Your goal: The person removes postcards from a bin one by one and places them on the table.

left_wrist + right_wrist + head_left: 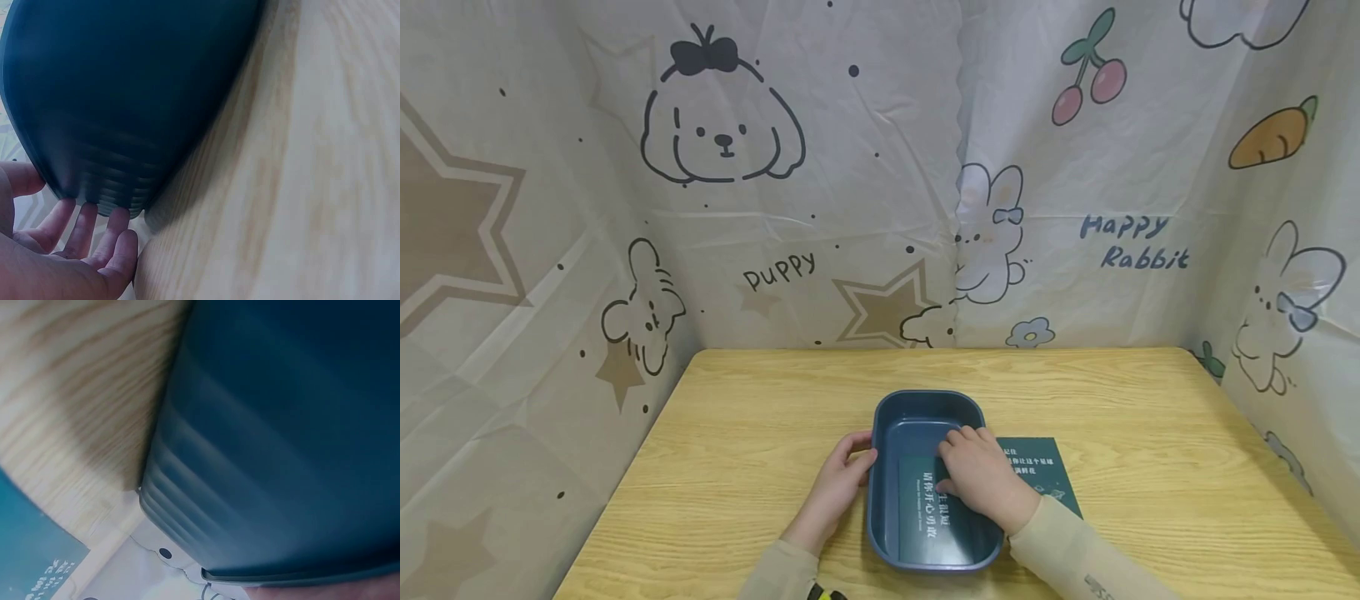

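Observation:
In the head view a dark blue rectangular bin (917,407) stands upright on the table. My left hand (838,483) is at its left side; in the left wrist view several fingertips (117,219) touch its outer wall and the thumb is by the rim. My right hand (981,471) reaches over the right rim into the bin. Its curled fingers and thumb grip a dark green card (917,533) with white writing near its upper edge; the hand covers part of it. A second green card (1037,454) lies on the table right of the bin, partly behind my right forearm.
The wood-grain table (760,417) holds the bin and the second card. A printed cloth (880,208) with cartoon animals and stars hangs around the back and both sides. The bin's side wall (269,456) fills much of the right wrist view.

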